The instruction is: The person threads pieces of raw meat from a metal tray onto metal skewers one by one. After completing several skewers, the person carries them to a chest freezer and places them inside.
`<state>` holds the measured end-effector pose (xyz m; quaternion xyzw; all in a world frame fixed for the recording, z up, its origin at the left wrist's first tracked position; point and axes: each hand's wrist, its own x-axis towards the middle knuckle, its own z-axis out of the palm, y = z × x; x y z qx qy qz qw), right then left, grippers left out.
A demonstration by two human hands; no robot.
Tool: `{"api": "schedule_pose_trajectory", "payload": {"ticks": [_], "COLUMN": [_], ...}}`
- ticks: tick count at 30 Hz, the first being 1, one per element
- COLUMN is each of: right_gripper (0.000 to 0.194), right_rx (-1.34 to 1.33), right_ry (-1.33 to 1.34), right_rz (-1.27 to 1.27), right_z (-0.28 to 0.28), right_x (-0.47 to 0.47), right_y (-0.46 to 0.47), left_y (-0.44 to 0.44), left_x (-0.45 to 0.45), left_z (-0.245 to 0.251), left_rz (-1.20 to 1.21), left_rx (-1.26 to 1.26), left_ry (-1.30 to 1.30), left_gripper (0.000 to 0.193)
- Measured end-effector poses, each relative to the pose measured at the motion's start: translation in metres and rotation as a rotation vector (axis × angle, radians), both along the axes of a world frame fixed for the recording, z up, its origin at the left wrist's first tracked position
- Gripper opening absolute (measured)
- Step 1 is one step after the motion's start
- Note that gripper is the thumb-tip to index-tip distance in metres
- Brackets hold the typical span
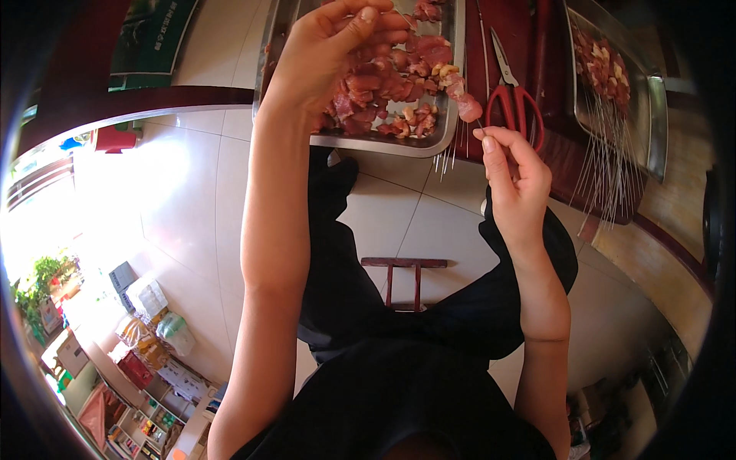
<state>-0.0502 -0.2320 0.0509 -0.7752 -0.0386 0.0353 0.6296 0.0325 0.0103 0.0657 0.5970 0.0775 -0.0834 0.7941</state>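
Note:
My right hand (514,178) pinches the near end of a thin metal skewer between thumb and forefinger. Pieces of raw meat (468,107) are threaded on this skewer, which slants up and leftward over a metal tray (422,150). Above the tray is my left hand (339,49), its fingers curled near the skewer's far end. Whether those fingers grip anything cannot be made out. Chunks of raw meat (368,86) lie heaped in the tray, with a small pile of cut bits (411,121) near its front edge.
Red-handled scissors (514,109) lie on the dark red table (552,149), right of the tray. A second metal tray (655,132) at the right holds meat-loaded skewers (612,144), their bare ends overhanging. Below, a wooden stool part (404,263) shows between my legs.

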Motion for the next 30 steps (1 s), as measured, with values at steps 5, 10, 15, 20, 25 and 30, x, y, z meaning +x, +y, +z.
{"api": "schedule_pose_trajectory", "payload": {"ticks": [5,10,15,20,25,30], "right_gripper": [0.012,0.012,0.012,0.012,0.012,0.013], "right_rx": [-0.042,-0.06,-0.093,-0.075,-0.024,-0.043], "right_ry": [0.005,0.011,-0.006,0.006,-0.023,-0.041], "right_rz": [0.032,0.03,0.062,0.055,0.004,-0.062], "right_z": [0.002,0.0,0.0,0.001,0.003,0.002], "right_x": [0.0,0.0,0.003,0.002,0.003,0.007], "right_y": [0.004,0.006,0.004,0.006,0.015,0.014], "left_y": [0.001,0.003,0.005,-0.001,-0.02,-0.038], "left_x": [-0.001,-0.004,-0.004,-0.008,-0.01,-0.022], "left_z": [0.001,0.003,0.007,-0.008,-0.015,-0.005], "left_rz": [-0.049,-0.064,-0.083,-0.093,-0.079,-0.097], "left_rx": [-0.303,-0.231,-0.079,-0.412,-0.457,0.053], "left_ry": [0.052,0.036,0.062,0.057,0.041,-0.081], "left_gripper": [0.026,0.025,0.022,0.021,0.026,0.027]}}
